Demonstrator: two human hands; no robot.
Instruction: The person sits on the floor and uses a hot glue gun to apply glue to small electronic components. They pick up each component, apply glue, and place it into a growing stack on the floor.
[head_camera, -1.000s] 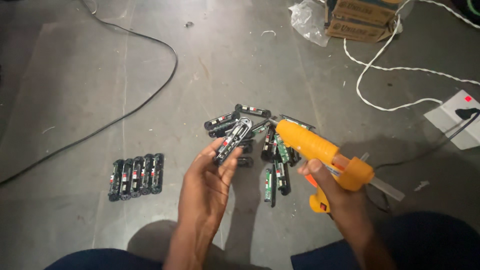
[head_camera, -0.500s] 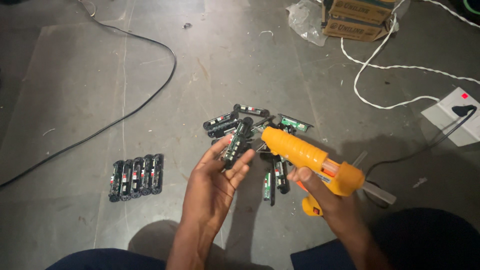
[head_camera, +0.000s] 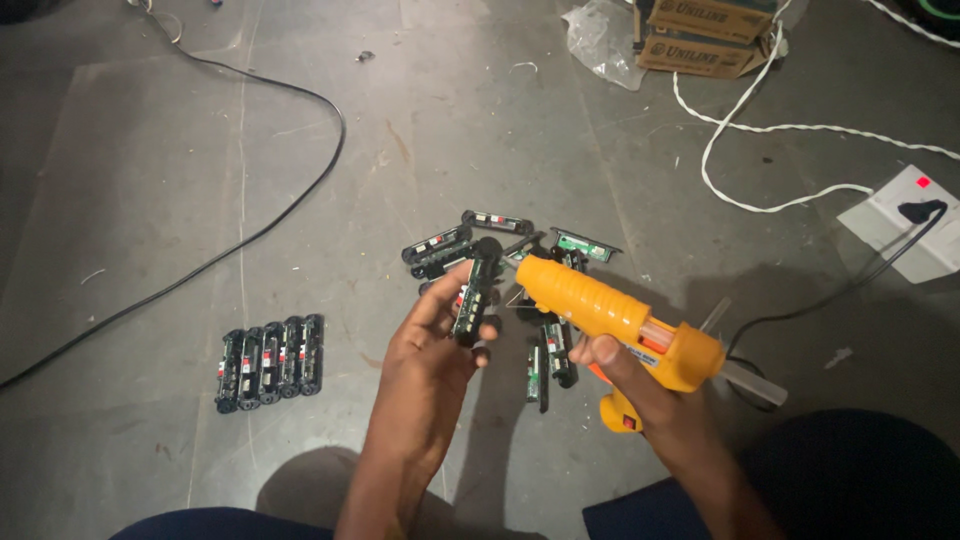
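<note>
Left hand: grip clamped on a black holder, raised over the floor pile. Right hand: grip wrapped around orange glue gun, nozzle beside the holder.

Glossy orange plastic glue gun, matt black plastic holder, rough dull grey concrete floor.
</note>
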